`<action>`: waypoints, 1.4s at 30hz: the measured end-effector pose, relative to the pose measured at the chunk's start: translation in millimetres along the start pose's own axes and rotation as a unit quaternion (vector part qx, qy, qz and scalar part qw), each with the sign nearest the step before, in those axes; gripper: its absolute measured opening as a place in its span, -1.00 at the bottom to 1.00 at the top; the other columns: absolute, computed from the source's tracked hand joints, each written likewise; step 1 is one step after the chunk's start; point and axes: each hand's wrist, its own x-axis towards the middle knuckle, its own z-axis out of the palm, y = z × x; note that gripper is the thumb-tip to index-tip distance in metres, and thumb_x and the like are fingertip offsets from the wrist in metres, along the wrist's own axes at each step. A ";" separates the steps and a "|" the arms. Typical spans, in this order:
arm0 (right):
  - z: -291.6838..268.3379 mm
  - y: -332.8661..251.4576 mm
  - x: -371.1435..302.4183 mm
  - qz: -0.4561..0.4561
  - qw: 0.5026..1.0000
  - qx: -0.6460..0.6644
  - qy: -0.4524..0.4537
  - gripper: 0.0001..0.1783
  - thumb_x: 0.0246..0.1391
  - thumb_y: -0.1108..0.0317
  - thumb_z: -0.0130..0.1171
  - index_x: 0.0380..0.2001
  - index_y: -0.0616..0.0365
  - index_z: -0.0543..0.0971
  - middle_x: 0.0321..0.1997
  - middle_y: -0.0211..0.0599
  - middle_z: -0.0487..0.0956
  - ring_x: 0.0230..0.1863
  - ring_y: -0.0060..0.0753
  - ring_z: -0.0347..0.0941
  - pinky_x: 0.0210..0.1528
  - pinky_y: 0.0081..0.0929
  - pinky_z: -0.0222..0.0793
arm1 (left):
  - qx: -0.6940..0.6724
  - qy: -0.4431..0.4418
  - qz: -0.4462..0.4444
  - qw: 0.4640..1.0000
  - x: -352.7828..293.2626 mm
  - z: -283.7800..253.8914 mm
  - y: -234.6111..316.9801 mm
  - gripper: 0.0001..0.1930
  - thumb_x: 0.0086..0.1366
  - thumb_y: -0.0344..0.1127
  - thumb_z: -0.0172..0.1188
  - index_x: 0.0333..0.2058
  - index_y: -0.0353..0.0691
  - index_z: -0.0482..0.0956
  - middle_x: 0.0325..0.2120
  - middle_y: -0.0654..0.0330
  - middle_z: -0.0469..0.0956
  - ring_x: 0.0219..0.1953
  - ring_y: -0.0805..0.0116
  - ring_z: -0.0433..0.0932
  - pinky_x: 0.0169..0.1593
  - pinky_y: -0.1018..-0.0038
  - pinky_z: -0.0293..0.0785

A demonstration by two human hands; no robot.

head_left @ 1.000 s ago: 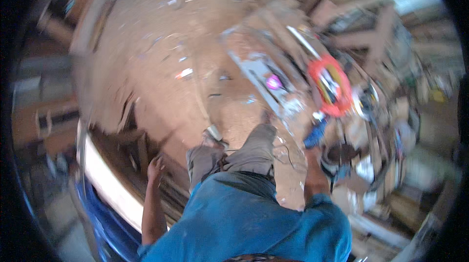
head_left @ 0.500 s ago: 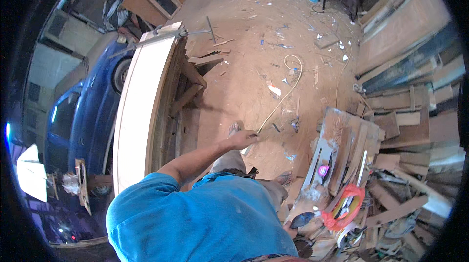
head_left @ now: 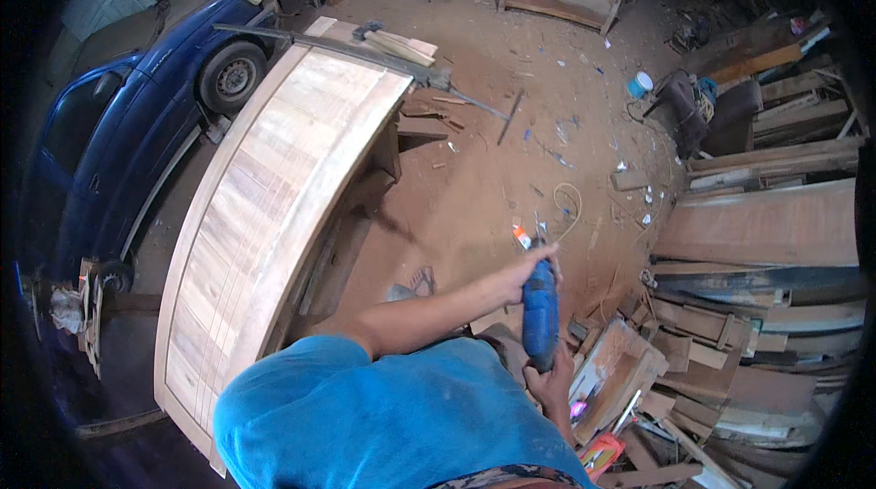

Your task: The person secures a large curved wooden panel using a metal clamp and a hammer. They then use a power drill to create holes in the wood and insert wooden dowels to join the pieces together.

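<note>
A blue power tool point(head_left: 540, 316) was at the lower centre of the frame, upright in the picture and held between both hands. The left hand point(head_left: 526, 275) had its fingers curled closed on the upper end; the right hand point(head_left: 553, 381) was closed around the lower end, its fingertips partly out of sight. A pale hose point(head_left: 577, 204) ran up from beside the left hand, but whether it was joined to the tool could not be told.

Judging by this, the work was at the stage of readying the tool: it was in hand but not against any wood. Left of centre, the long wooden panel point(head_left: 265, 188) was already assembled, its boards set within a frame, with a bar clamp point(head_left: 401, 64) across its upper end. Any work left on it could not be read from its surface.

Further out, a blue car point(head_left: 137, 115) filled the upper left, and stacked planks point(head_left: 766, 215) lined the right edge.
</note>
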 end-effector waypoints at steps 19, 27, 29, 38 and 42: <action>87.2 -38.9 408.9 -0.305 0.942 0.014 -0.138 -0.32 -0.33 0.24 0.56 -0.06 0.23 0.57 -0.17 -0.02 0.60 -0.15 0.14 0.55 -0.08 -0.02 0.47 | -0.148 0.172 0.299 0.927 -43.9 -36.8 330.7 -0.69 0.28 -0.10 0.35 -0.55 -0.05 0.47 -0.56 0.30 0.56 -0.43 0.28 0.65 -0.22 0.28 0.66; 48.1 -37.0 518.5 -0.368 0.916 -0.093 -0.132 -0.33 -0.33 0.34 0.50 -0.03 0.23 0.56 -0.12 -0.06 0.61 -0.10 0.11 0.53 0.01 -0.06 0.45 | -0.096 0.266 0.313 0.907 26.7 -27.7 388.0 -0.85 0.31 -0.31 0.31 -0.34 -0.19 0.52 -0.53 0.20 0.56 -0.45 0.31 0.60 -0.27 0.36 0.63; 46.1 -37.0 540.3 -0.368 0.911 -0.125 -0.137 -0.30 -0.34 0.35 0.50 0.01 0.22 0.56 -0.11 -0.07 0.60 -0.07 0.11 0.52 0.04 -0.08 0.44 | -0.103 0.273 0.293 0.911 44.2 -31.4 401.9 -0.86 0.31 -0.31 0.31 -0.33 -0.19 0.53 -0.52 0.20 0.57 -0.46 0.32 0.60 -0.28 0.38 0.63; 60.8 -46.5 591.6 0.053 0.950 0.187 -0.244 -0.71 -0.07 0.43 0.32 -0.22 0.29 0.63 -0.33 -0.23 0.69 -0.29 -0.27 0.64 -0.16 -0.33 0.52 | 0.390 0.567 0.257 0.678 81.6 -169.1 548.4 -0.11 0.40 0.47 -0.07 -0.05 -0.44 0.66 -0.09 -0.25 0.68 0.11 -0.14 0.61 0.23 0.13 0.44; 66.5 -82.5 617.3 0.146 0.913 0.305 -0.227 -0.76 -0.04 0.44 0.24 -0.25 0.29 0.63 -0.45 -0.32 0.65 -0.48 -0.44 0.58 -0.37 -0.43 0.52 | 0.496 0.728 0.209 0.424 87.6 -289.3 650.4 -0.02 0.23 0.30 0.28 0.26 -0.56 0.31 0.29 -0.40 0.35 0.14 -0.21 0.59 0.31 0.16 0.45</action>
